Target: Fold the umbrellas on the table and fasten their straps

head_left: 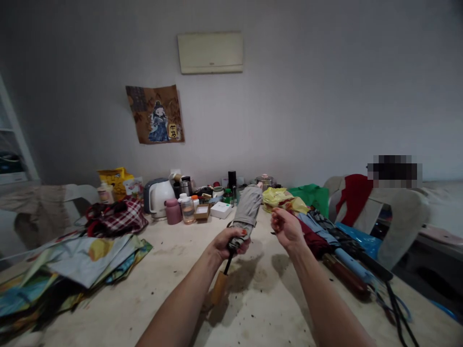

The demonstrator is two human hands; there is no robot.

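A folded grey umbrella (249,205) is held above the table, tilted with its top pointing away. My left hand (234,242) wraps round its lower folds, just above the black shaft. Below that hand the light wooden handle (219,288) hangs free. To the right of the umbrella, and apart from it, my right hand (287,227) is raised with its fingers curled together; what they hold, if anything, is too small to make out.
Several folded umbrellas (347,277) lie on the right of the table (166,284). Patterned bags (87,262) and a checked cloth (119,217) lie left. A kettle (161,197), bottles and boxes line the back. Chairs stand at both sides; a person's head shows far right.
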